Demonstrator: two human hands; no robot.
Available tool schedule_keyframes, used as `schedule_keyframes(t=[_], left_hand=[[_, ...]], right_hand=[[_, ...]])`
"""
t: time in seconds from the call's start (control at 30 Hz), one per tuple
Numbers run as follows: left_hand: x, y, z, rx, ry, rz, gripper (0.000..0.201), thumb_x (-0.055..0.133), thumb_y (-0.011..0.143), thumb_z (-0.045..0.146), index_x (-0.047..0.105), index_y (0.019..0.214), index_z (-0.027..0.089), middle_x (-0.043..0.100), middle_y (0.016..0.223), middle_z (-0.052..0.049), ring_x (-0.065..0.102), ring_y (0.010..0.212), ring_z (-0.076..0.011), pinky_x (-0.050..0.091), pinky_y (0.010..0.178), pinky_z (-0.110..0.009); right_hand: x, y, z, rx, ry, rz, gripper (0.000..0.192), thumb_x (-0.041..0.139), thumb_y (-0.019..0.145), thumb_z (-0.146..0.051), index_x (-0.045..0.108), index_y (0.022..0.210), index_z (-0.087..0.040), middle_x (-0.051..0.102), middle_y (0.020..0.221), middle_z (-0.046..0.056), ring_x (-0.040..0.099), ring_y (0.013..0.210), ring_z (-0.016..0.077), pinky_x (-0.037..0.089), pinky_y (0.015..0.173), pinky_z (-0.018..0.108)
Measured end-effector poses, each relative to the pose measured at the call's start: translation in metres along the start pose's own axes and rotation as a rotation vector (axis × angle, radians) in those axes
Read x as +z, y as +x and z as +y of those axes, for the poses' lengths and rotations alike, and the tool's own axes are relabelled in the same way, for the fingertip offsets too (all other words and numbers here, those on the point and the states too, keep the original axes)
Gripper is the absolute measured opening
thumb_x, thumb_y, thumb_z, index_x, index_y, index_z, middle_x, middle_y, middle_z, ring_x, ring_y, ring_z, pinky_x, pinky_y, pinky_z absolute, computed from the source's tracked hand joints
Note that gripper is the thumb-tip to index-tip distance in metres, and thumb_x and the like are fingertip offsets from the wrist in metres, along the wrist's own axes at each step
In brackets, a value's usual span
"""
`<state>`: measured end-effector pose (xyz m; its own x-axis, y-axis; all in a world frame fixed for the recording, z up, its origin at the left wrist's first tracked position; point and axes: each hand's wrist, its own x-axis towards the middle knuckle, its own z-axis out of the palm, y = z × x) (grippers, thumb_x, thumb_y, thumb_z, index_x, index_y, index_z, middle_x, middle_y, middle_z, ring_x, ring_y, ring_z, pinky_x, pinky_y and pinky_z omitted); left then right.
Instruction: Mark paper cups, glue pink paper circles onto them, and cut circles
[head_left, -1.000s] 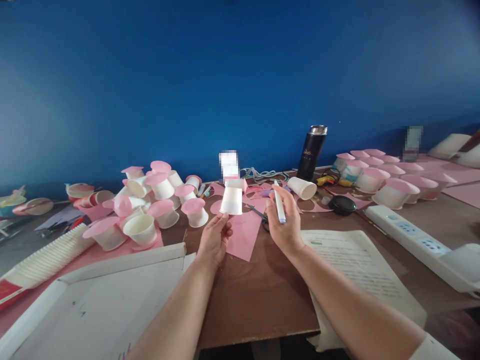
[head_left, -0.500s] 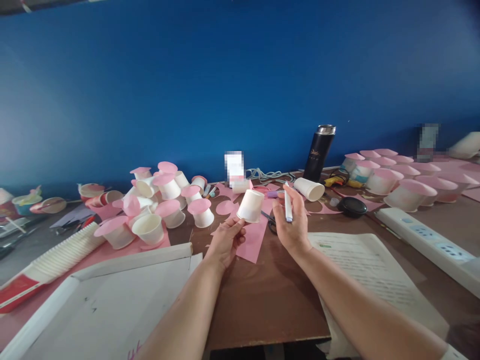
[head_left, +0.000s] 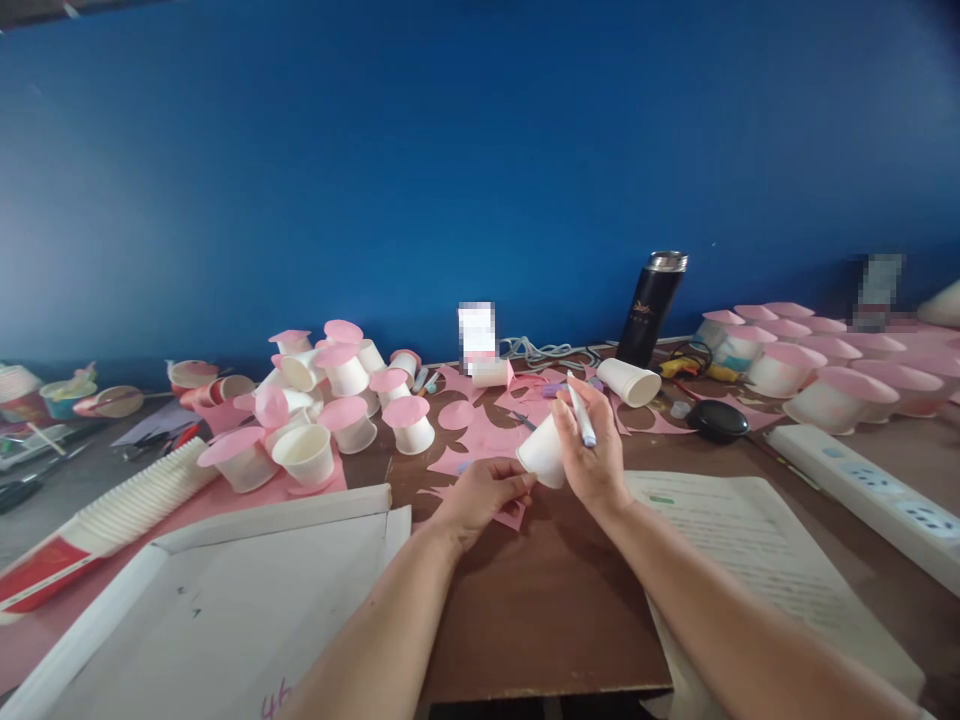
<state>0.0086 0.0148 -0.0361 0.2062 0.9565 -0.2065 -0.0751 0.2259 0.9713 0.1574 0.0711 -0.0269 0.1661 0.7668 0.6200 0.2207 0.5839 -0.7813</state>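
Paper cup [head_left: 541, 452] lowered, tipped sideways, now against right hand [head_left: 592, 455]; left hand [head_left: 484, 495] dropped nearer.

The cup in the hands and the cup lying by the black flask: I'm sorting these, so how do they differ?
The held cup is off the table, gripped between the left hand and right hand; the lying cup rests untouched on its side beside the flask. The held cup tilts, its mouth hidden; the lying cup's open mouth faces right. Both are plain white paper cups without pink tops.
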Motion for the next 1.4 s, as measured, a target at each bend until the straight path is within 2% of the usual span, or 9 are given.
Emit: schedule_keyframes(t=[0.2, 0.37, 0.43, 0.5, 0.63, 0.77, 0.93, 1.07, 1.4], left_hand=[[0.003, -0.004, 0.002, -0.02, 0.245, -0.033, 0.041, 0.061, 0.076, 0.053, 0.072, 0.085, 0.014, 0.061, 0.065, -0.001, 0.051, 0.054, -0.0087, 0.042, 0.058, -0.024], [-0.004, -0.009, 0.011, -0.075, 0.347, -0.132, 0.039, 0.059, 0.076, 0.051, 0.069, 0.072, 0.014, 0.069, 0.07, -0.006, 0.062, 0.065, -0.0147, 0.046, 0.067, -0.027], [-0.009, -0.01, 0.017, -0.073, 0.447, -0.096, 0.036, 0.056, 0.077, 0.046, 0.067, 0.064, 0.015, 0.068, 0.065, -0.005, 0.062, 0.065, -0.0156, 0.046, 0.067, -0.027], [-0.014, -0.012, 0.025, -0.014, 0.562, 0.079, 0.038, 0.051, 0.08, 0.043, 0.062, 0.055, 0.016, 0.066, 0.06, -0.003, 0.058, 0.059, -0.0142, 0.043, 0.062, -0.026], [-0.026, -0.016, 0.038, 0.091, 0.585, 0.621, 0.036, 0.046, 0.081, 0.038, 0.058, 0.054, 0.019, 0.064, 0.059, 0.0, 0.055, 0.054, -0.0134, 0.038, 0.052, -0.024], [-0.033, -0.016, 0.039, 0.122, 0.628, 0.79, 0.037, 0.043, 0.084, 0.042, 0.06, 0.059, 0.02, 0.067, 0.066, -0.001, 0.057, 0.057, -0.0146, 0.038, 0.053, -0.025], [-0.035, -0.011, 0.026, 0.064, 1.015, 0.707, 0.02, 0.051, 0.082, 0.034, 0.069, 0.08, 0.025, 0.07, 0.083, -0.002, 0.062, 0.074, -0.0192, 0.041, 0.063, -0.028], [-0.039, -0.01, 0.018, 0.068, 1.252, 0.628, 0.022, 0.056, 0.082, 0.033, 0.071, 0.097, 0.025, 0.068, 0.104, -0.007, 0.061, 0.094, -0.0235, 0.043, 0.074, -0.03], [-0.041, -0.012, 0.013, 0.022, 1.327, 0.57, 0.018, 0.054, 0.081, 0.03, 0.067, 0.091, 0.021, 0.069, 0.097, -0.01, 0.064, 0.085, -0.0253, 0.042, 0.065, -0.031]], right_hand=[[-0.001, 0.001, 0.006, -0.083, -0.057, -0.024, 0.041, 0.062, 0.086, -0.036, 0.051, 0.124, -0.025, 0.058, 0.119, 0.009, 0.061, 0.106, 0.0222, 0.05, 0.093, 0.043], [-0.003, 0.003, 0.007, -0.072, -0.081, -0.002, 0.041, 0.06, 0.087, -0.037, 0.051, 0.125, -0.024, 0.059, 0.119, 0.011, 0.062, 0.103, 0.0228, 0.05, 0.092, 0.045], [-0.004, 0.003, 0.008, -0.067, -0.09, -0.004, 0.041, 0.059, 0.087, -0.037, 0.051, 0.125, -0.023, 0.059, 0.119, 0.011, 0.062, 0.103, 0.0233, 0.05, 0.092, 0.046], [-0.004, 0.002, 0.007, -0.081, -0.104, -0.009, 0.04, 0.059, 0.087, -0.036, 0.051, 0.125, -0.023, 0.059, 0.119, 0.011, 0.061, 0.103, 0.0232, 0.05, 0.093, 0.046], [-0.004, 0.001, 0.0, -0.142, -0.116, -0.019, 0.038, 0.058, 0.088, -0.033, 0.051, 0.124, -0.024, 0.059, 0.118, 0.01, 0.061, 0.103, 0.0217, 0.051, 0.092, 0.043], [-0.001, -0.005, -0.003, -0.189, -0.133, -0.095, 0.038, 0.058, 0.088, -0.032, 0.05, 0.123, -0.023, 0.061, 0.111, 0.01, 0.061, 0.101, 0.0221, 0.051, 0.091, 0.043], [0.006, -0.015, -0.003, -0.219, -0.119, -0.225, 0.04, 0.06, 0.087, -0.03, 0.047, 0.125, -0.024, 0.06, 0.11, 0.009, 0.06, 0.101, 0.0224, 0.051, 0.09, 0.042], [0.009, -0.018, -0.003, -0.232, -0.1, -0.317, 0.042, 0.06, 0.087, -0.03, 0.045, 0.126, -0.025, 0.058, 0.116, 0.01, 0.061, 0.102, 0.023, 0.051, 0.091, 0.041], [0.015, -0.016, 0.001, -0.251, -0.108, -0.408, 0.049, 0.059, 0.087, -0.037, 0.043, 0.131, -0.024, 0.056, 0.129, 0.012, 0.054, 0.119, 0.0258, 0.045, 0.1, 0.045]])
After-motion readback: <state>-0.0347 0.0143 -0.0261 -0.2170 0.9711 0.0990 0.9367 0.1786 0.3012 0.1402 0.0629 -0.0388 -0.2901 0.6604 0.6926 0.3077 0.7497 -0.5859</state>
